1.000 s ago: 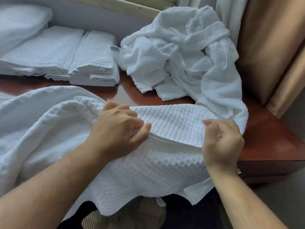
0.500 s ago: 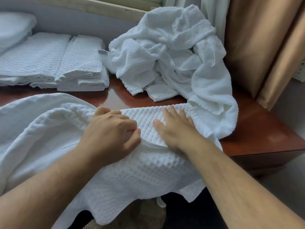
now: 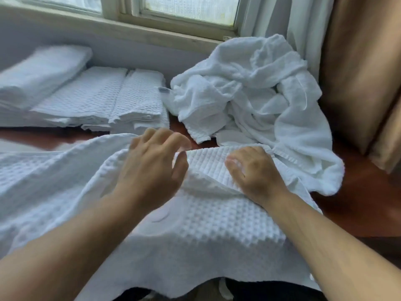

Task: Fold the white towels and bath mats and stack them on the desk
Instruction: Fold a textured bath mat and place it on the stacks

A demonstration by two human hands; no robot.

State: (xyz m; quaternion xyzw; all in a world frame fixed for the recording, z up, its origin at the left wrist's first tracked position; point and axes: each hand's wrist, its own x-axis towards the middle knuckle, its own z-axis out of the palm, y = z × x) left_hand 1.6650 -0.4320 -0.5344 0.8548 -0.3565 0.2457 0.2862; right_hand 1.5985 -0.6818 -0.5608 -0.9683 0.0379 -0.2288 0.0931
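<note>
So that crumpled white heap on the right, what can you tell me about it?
The heap is white terry towelling, apparently several towels, unfolded and tangled, ribbed hems showing. It lies at the back right of the red-brown desk, against the pale curtain below the window. Its front end drapes down against the folded edge of the waffle cloth.

A white waffle-weave bath mat [image 3: 206,231] drapes over the desk [image 3: 364,192] edge (partly folded).

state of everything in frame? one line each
waffle towel, spread across desk, front hanging off the edge
left hand, blurred, fingers loosely curled, holding nothing
right hand, resting on waffle towel, fingertips hidden
folded stacks, folded, rear left
towel pile, crumpled, unfolded
</note>
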